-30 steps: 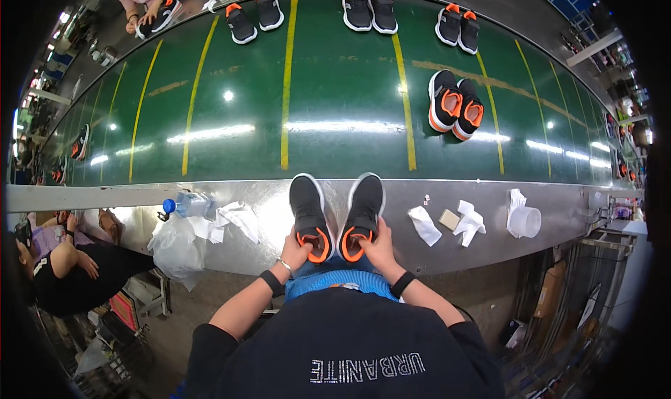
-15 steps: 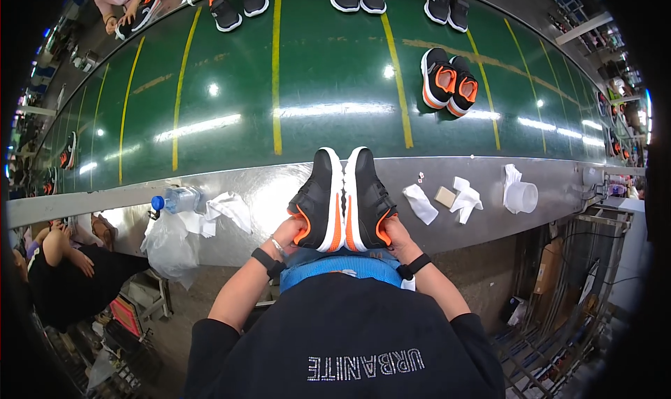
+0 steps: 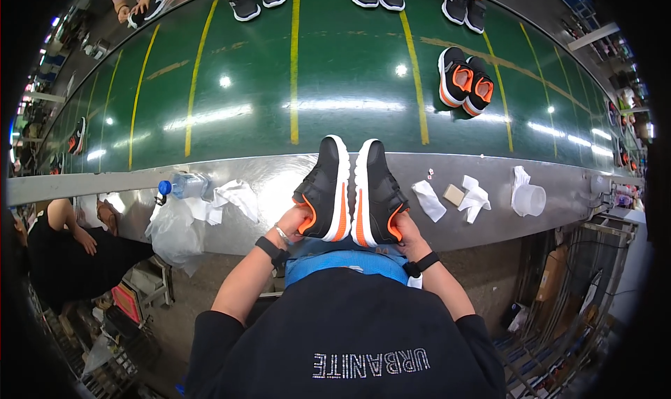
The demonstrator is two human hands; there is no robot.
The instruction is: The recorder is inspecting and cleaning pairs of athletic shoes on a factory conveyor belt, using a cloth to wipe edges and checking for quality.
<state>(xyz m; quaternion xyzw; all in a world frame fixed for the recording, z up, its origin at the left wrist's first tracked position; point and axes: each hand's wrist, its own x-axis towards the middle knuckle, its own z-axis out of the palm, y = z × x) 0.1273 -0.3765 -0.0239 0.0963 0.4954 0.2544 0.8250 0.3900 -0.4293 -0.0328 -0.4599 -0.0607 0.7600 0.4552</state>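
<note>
Two black sneakers with orange linings and white-and-orange soles are held up side by side before me, toes pointing away. My left hand [image 3: 292, 224] grips the left sneaker [image 3: 321, 189] by its heel end, fingers partly inside the opening. In the same way my right hand [image 3: 407, 232] grips the right sneaker [image 3: 381, 193] at its heel. The soles face each other with a narrow gap between them. Both shoes are over the near metal ledge [image 3: 279, 172]. Some fingertips are hidden by the shoes.
Beyond the ledge runs a green conveyor belt [image 3: 237, 112] with yellow lines, carrying several sneaker pairs, including one pair [image 3: 465, 83]. On the ledge are a bottle [image 3: 187, 185], white cloths [image 3: 428, 202], a beige block [image 3: 453, 194] and a clear cup [image 3: 531, 200]. Other people sit nearby.
The two sneakers have moved apart, opening a gap between their soles. My hands still hold them by the heels. The whole view has shifted slightly.
</note>
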